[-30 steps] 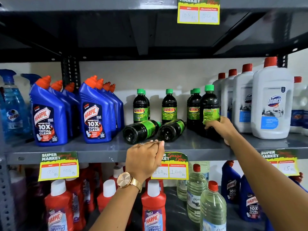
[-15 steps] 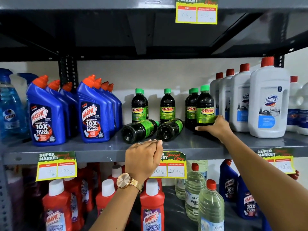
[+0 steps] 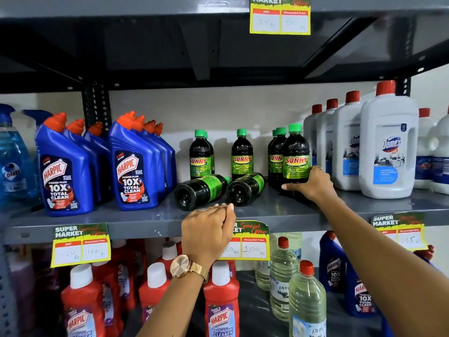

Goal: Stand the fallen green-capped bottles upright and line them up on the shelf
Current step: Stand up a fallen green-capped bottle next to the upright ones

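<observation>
Seating the front right bottle (image 3: 296, 156) squarely is judged the step in hand. Head view, the only one: the right hand (image 3: 313, 184) is wrapped around that bottle's base, thumb across the front, fingers behind; the bottle stands upright on the shelf (image 3: 364, 205), label forward, just in front of two more standing bottles. The grip is best kept low and the base pressed flat before it is released, label left facing out.

The left hand (image 3: 209, 229) is curled loosely on the shelf's front lip, nothing held.

Two fallen bottles are seen mid-shelf, side by side, apparently touching. Left fallen bottle (image 3: 200, 190) and right fallen bottle (image 3: 246, 188): long axes lie flat, running from front-left to back-right; bases point outward toward the camera, green caps toward the back wall. Standing bottles are close behind the caps, so each should be drawn forward before it is tipped up.
</observation>
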The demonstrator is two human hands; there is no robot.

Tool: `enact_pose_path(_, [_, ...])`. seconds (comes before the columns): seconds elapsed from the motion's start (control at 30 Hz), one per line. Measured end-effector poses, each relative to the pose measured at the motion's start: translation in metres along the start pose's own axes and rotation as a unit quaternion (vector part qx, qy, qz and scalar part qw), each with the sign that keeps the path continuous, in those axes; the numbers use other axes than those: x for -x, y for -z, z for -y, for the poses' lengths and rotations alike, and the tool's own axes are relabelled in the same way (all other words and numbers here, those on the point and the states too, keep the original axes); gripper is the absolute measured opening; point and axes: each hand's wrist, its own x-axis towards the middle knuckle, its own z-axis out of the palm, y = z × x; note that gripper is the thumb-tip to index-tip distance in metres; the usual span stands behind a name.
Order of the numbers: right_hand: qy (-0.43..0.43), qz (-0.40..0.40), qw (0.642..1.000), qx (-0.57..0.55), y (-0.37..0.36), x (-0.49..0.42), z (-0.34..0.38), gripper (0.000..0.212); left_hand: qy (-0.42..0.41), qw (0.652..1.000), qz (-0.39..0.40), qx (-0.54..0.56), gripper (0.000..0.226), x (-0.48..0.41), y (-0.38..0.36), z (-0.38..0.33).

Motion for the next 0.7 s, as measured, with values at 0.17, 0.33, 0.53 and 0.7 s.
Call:
enact_pose_path(0.17, [0.006, 0.015, 1.0, 0.016, 0.001, 0.001, 0.0, 0.084, 0.005, 1.0, 0.019, 0.001, 0.041, 0.0, 0.003, -0.001])
enact_pose_path(0.33, [0.01, 0.016, 1.0, 0.008, 0.001, 0.002, 0.001, 0.081, 0.0, 0.999, 0.045, 0.005, 0.041, -0.002, 0.009, -0.001])
enact_pose_path(0.53, [0.013, -0.02, 0.998, 0.054, 0.007, 0.015, 0.01, 0.108, -0.016, 0.991, 0.1, 0.082, 0.042, -0.004, 0.028, 0.01])
enact_pose_path(0.7, [0.209, -0.2, 0.955, 0.059, 0.01, 0.048, 0.04, 0.06, -0.063, 0.992, 0.027, 0.107, 0.032, -0.001, 0.048, 0.055])
